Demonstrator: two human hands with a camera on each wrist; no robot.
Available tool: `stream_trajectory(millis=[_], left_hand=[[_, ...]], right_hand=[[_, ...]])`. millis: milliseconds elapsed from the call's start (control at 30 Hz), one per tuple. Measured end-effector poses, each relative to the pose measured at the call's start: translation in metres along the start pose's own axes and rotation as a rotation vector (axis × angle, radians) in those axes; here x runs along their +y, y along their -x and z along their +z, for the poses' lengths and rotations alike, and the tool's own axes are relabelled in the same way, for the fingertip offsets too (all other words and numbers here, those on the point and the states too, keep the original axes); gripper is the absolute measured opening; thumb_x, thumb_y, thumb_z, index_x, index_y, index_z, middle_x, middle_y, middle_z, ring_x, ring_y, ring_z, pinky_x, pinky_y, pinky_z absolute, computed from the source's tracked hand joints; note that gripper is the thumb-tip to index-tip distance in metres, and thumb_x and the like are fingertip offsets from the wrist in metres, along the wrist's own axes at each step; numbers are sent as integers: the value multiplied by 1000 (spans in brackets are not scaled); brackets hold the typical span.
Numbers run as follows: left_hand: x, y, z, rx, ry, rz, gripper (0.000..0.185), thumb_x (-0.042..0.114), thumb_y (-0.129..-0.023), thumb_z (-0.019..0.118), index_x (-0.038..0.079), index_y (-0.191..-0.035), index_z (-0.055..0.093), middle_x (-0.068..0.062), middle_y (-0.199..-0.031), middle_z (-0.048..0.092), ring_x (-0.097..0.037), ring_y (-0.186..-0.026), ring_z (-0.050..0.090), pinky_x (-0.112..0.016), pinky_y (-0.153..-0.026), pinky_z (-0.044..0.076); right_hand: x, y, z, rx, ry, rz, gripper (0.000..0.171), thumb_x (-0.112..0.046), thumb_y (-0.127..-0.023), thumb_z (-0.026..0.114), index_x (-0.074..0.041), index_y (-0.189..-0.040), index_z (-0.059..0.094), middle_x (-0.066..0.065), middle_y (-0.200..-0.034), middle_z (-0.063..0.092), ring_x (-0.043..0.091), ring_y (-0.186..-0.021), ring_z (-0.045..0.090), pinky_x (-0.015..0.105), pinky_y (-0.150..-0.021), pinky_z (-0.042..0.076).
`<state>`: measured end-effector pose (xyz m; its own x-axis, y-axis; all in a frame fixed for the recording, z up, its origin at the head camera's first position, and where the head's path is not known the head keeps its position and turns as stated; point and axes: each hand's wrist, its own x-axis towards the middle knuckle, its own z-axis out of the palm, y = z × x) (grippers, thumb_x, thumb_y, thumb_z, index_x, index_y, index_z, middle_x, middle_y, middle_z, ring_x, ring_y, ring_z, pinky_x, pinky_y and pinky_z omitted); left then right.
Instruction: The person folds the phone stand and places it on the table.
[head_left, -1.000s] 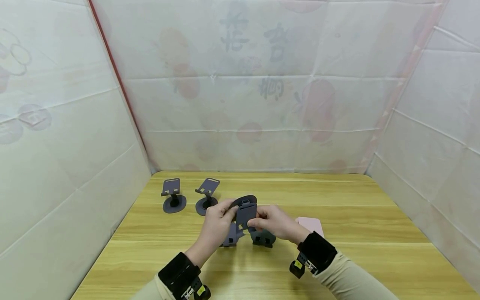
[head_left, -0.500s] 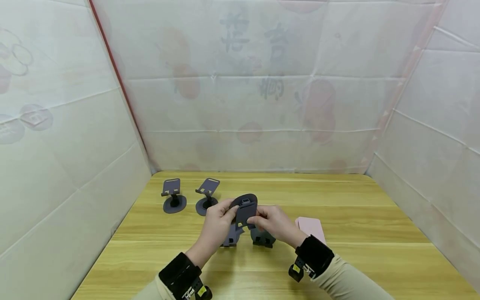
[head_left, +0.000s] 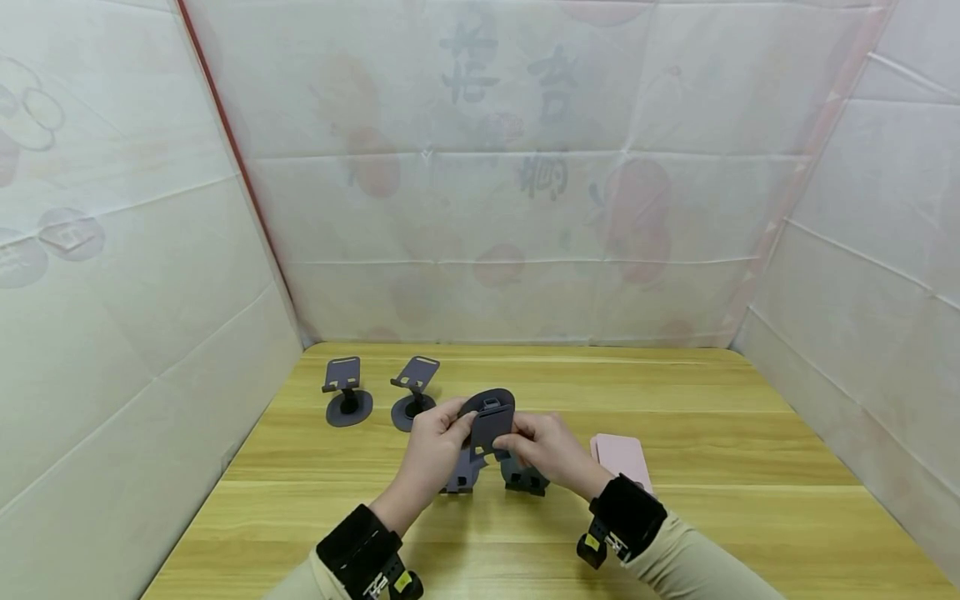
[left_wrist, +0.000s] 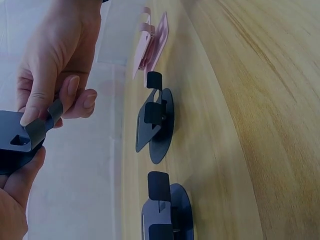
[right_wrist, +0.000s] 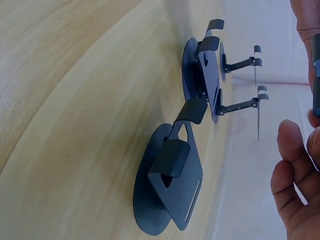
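Through my cameras the raised dark stand (head_left: pixel 491 429) looks like thin, smooth metal in a matt coat, and I read the same dull, even finish on the grey-green stand (right_wrist: pixel 180 187), the bluish stand (right_wrist: pixel 212 72) and the pink stand (head_left: pixel 624 458). The tabletop (head_left: pixel 757 517) shows me yellow wood grain, smooth and faintly shiny, while the backdrop (head_left: pixel 480 208) appears to be thin, creased cloth or plastic sheeting; I can't tell which. The black wristbands (head_left: pixel 360 550) look like soft, matt fabric, and the beige sleeves (head_left: pixel 701 554) like smooth, softly folded cloth.
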<state>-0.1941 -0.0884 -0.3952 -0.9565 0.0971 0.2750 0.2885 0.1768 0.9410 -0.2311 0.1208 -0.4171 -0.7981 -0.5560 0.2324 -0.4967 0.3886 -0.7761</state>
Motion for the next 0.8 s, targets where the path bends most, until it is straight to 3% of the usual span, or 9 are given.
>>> stream_trajectory(millis=[233,467,667,800], left_hand=[[0,-2,-3,-15,1,-47,20,9,-105,57,5,-116,73,-12,-104,73,-22,-96,73,-30,-80,61],[-1,-7,-9,-63,81,-116,22,10,-106,54,5,-117,73,-12,-100,71,-21,-91,69,-32,-77,58],[-2,-13,-14,-109,123,-143,25,14,-106,54,4,-123,71,-12,-99,73,-22,-86,68,-31,-75,58],[-4,-15,-16,-126,133,-166,28,17,-107,54,5,-127,69,-11,-97,73,-22,-85,69,-34,-76,59]], right_hand=[[-1,1,2,-8,6,14,24,-30,-100,66,-13,-83,65,11,-63,59,31,-58,60,23,-53,42],[-5,3,2,-18,-5,32,36,-32,-102,64,-4,-80,60,13,-62,59,33,-61,62,23,-53,42],[-10,4,1,-40,-69,98,38,-39,-102,62,-11,-77,54,23,-68,61,41,-67,64,24,-54,43],[-12,5,1,-49,-114,121,39,-41,-103,61,-11,-78,54,22,-68,60,45,-69,63,27,-55,45]])
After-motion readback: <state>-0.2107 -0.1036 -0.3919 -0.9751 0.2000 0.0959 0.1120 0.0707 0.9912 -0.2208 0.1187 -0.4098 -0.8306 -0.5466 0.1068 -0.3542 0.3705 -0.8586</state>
